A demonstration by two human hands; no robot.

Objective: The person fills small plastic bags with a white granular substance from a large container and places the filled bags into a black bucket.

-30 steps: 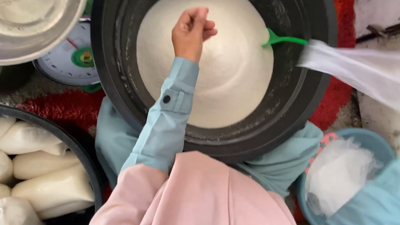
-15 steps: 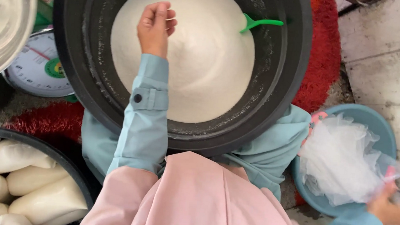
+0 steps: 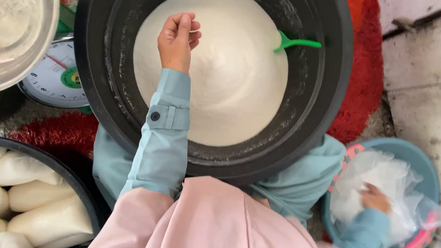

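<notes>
- The left hand (image 3: 177, 41) is held over the mound of white powder (image 3: 228, 88), which fills the large black tub (image 3: 85, 82) directly in front of the person.
- Its fingers are curled loosely inward, half closed. Whether anything small is pinched between them cannot be told, and no bag or tool is seen in it.
- The right hand (image 3: 374, 198) is sunk into a heap of thin clear plastic bags (image 3: 384, 173) lying in a blue basin (image 3: 417, 155) at the person's right side. The fingers are bent into the plastic and appear closed on some of it, though how much is gripped is hidden by the folds.
- A green scoop (image 3: 296, 42) is stuck in the powder on the far right of the mound, with only its handle showing. It is touched by neither hand.
- A dial scale (image 3: 56, 77) is set just left of the tub, partly under a metal bowl (image 3: 7, 28). Filled white bags (image 3: 20, 202) are packed in a second black tub (image 3: 81, 192) at the lower left.
- The step in hand is judged to be the picking of a bag out of the heap, with the left hand kept idle over the powder.
- The next move is judged to call for one bag to be separated cleanly from the clinging pile and its mouth opened. Both hands are needed for that, and the scoop is within reach of the left.
</notes>
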